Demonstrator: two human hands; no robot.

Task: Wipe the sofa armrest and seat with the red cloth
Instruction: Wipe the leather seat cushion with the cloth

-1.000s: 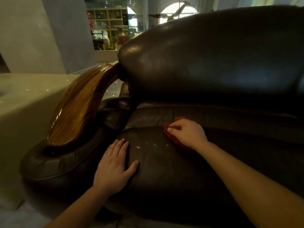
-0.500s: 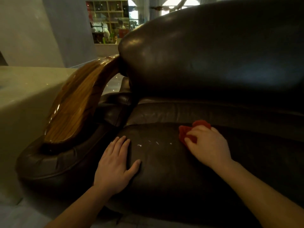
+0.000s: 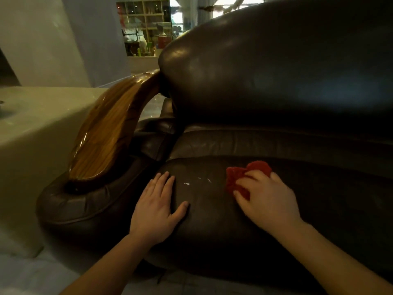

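A dark brown leather sofa fills the view, its seat cushion (image 3: 212, 220) low in the middle. A glossy wooden armrest (image 3: 106, 137) curves up at the left over a padded leather arm (image 3: 80, 205). My right hand (image 3: 268, 199) presses the crumpled red cloth (image 3: 244, 177) flat on the seat; the cloth sticks out beyond my fingers. My left hand (image 3: 155, 207) lies flat and spread on the seat's left part, beside the padded arm. A few small white flecks (image 3: 197, 180) sit on the leather between my hands.
The tall leather backrest (image 3: 276, 71) rises behind the seat. A pale low block or counter (image 3: 32, 135) stands left of the sofa. Pale floor (image 3: 32, 277) shows at the bottom left. Far behind are shelves (image 3: 146, 24) with small items.
My right hand has slid the red cloth to the right along the seat, then slightly toward me. My left hand has stayed planted on the cushion.
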